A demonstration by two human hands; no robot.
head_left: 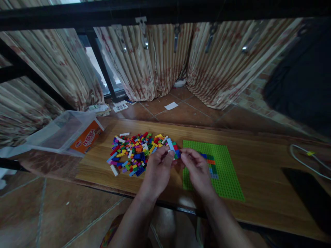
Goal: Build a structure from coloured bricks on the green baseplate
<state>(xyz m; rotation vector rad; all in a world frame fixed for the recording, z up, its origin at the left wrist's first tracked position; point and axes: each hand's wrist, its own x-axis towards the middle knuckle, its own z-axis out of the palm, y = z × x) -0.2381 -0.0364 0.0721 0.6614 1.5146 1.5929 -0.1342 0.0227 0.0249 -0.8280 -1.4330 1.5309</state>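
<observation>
By the left hand, a brick cluster is held in a pinched grip above the desk, between the pile and the green plate. The right hand is placed at the cluster's dark-blue end, its grip narrow; whether anything is pinched there cannot be told.
</observation>
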